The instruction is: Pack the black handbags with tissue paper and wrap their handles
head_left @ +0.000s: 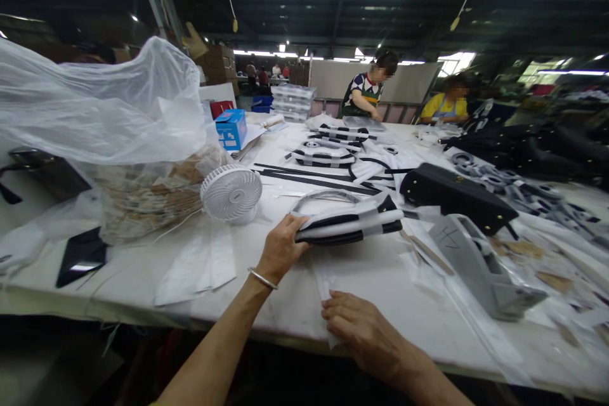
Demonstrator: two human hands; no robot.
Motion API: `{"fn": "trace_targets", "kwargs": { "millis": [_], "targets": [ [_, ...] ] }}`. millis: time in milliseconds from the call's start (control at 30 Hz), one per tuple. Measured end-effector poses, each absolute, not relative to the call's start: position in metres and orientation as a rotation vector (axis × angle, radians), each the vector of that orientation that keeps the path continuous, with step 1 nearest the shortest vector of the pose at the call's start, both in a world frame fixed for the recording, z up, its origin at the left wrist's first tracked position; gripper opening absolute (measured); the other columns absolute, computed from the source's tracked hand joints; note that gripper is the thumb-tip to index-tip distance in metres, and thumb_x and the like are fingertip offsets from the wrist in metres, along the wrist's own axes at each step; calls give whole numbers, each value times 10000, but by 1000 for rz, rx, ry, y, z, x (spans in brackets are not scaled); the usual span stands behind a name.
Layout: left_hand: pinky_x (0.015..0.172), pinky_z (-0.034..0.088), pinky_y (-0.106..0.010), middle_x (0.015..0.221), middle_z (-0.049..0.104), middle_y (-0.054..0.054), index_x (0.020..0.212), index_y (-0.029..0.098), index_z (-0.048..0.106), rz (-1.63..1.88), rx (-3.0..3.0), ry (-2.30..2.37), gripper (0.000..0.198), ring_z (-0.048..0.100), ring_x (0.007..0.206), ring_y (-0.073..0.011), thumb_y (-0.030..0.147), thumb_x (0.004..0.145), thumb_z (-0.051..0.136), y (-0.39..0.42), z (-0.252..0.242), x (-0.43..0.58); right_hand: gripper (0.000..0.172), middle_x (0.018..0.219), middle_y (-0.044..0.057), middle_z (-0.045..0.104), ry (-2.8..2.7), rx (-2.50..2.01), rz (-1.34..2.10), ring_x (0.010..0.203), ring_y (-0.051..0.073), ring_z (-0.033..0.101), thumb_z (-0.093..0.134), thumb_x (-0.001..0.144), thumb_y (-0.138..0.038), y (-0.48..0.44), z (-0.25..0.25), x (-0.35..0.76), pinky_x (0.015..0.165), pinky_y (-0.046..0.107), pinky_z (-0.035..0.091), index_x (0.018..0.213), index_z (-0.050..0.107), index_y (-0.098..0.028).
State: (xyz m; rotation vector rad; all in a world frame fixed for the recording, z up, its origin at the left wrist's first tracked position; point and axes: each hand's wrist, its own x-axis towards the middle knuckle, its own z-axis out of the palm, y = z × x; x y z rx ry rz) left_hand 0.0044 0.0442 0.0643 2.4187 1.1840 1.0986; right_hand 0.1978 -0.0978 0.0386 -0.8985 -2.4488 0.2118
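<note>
"What's nearest the front edge of the worktop (290, 307)?"

"The right hand (356, 325), over plastic film (321, 273) — whether its fingers pinch it, I can't tell. Farther in, mid-worktop, the left hand (283, 244) grasps the left end of a taped strap bundle (345, 227)."

"Risk?"

"Held one-ended, it could tip — or snag the black strips (316, 181) beyond."
</note>
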Motion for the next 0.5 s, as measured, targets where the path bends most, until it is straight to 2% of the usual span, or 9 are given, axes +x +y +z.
{"fn": "trace_targets", "kwargs": {
  "millis": [133, 300, 400, 500],
  "targets": [
    [895, 554, -365, 1077, 617, -47, 1196, 239, 570, 1078, 2486, 1174, 547, 634, 1004, -228, 70, 707, 749, 37, 52, 10, 305, 962, 62, 745, -2378, -881, 220, 951, 180, 701, 395, 928, -73, -95, 35, 189, 992, 345, 519, 966, 662, -215],
    [946, 538, -446, 1356, 518, -144, 1211, 205, 547, 1124, 2760, 1117, 493, 564, 1182, -279, 16, 767, 650, 12, 15, 14, 264, 867, 62, 733, -2327, -823, 212, 889, 159, 699, 398, 957, -95, -93, 17, 178, 890, 299, 556, 929, 641, -194],
    [1033, 479, -508, 1408, 501, -159, 1238, 156, 535, 1141, 2947, 935, 397, 441, 1337, -304, 36, 860, 533, 1, 4, 10, 212, 898, 78, 731, -2309, -791, 134, 914, 162, 689, 436, 958, -99, -88, 17, 177, 853, 280, 561, 916, 633, -165],
    [1088, 422, -547, 1342, 573, -138, 1291, 140, 503, 1091, 3007, 811, 363, 407, 1372, -289, 89, 935, 446, -3, 1, 4, 170, 1010, 85, 729, -2258, -793, -28, 1009, 180, 666, 484, 944, -97, -79, 30, 178, 926, 324, 538, 908, 639, -159]
  ]
}}
